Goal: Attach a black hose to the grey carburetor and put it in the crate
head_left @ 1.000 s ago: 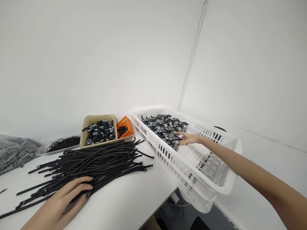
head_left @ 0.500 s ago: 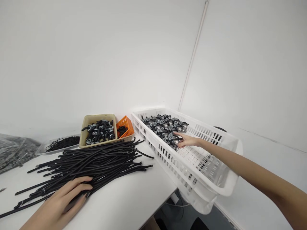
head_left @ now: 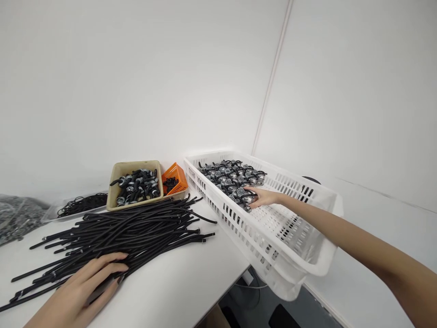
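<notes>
My left hand [head_left: 87, 287] rests at the near edge of a spread of black tubes [head_left: 126, 234] on the white table, its fingers apart and touching them. Inside the long white basket [head_left: 269, 248], my right hand [head_left: 261, 197] has its fingers around one of the grey metal parts with short black hoses, at the near end of the group. Several such parts [head_left: 227, 173] stand packed together in the basket's far half. My right fingertips are partly hidden by the part.
A beige bin [head_left: 112, 184] of black hose pieces with metal discs stands behind the tubes, beside a small orange basket [head_left: 180, 181]. Further left are a clear tray with thin black rings [head_left: 83, 204] and a plastic bag [head_left: 20, 217] of small grey parts. The white basket overhangs the table edge.
The view has shifted slightly, so the table's things sit a little further left. Both hands keep nearly the same places.
</notes>
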{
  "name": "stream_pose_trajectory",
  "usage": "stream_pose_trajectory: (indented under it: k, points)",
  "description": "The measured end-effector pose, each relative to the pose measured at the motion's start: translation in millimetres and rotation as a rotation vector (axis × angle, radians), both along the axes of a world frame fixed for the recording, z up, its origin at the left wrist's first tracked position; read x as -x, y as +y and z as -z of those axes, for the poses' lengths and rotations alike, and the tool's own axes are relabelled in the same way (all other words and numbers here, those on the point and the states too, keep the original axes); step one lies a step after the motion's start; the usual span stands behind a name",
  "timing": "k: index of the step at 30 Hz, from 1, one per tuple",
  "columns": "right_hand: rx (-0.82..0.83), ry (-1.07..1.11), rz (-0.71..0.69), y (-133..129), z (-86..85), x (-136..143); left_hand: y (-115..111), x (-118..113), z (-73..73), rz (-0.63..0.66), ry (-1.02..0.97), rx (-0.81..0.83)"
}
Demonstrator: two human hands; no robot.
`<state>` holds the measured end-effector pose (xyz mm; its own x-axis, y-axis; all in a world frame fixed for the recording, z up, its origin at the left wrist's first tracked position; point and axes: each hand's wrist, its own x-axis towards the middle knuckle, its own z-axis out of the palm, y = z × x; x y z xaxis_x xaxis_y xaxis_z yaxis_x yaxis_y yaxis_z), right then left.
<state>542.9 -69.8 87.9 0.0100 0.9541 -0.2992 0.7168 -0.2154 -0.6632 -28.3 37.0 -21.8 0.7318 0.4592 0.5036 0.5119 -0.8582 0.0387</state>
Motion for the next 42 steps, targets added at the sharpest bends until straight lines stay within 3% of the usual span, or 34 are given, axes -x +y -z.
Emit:
stream_pose_trajectory:
  k: [9,15,19,29,35,42]
  points:
    - [-0.03,-0.249,-0.021,6,-1.0,-7,2,1,1.4,-0.003,0.023,0.003]
    - [0.017,-0.39,-0.107,5,-4.1,-4,3,3,8.4,-0.008,0.016,0.025]
    - [0.007,-0.485,-0.074,6,-4.8,1,5,3,12.5,-0.002,-0.019,0.046]
    - [-0.245,-0.335,-0.161,12,11.1,12,4,3,11.2,-0.017,-0.01,0.053]
    - [-0.438,-0.383,-0.174,15,21.9,7,4,1,7.7,-0.008,0.042,-0.011]
    - [-0.487,-0.358,-0.183,18,26.1,2,2,-1,6.2,-0.017,0.035,0.0]
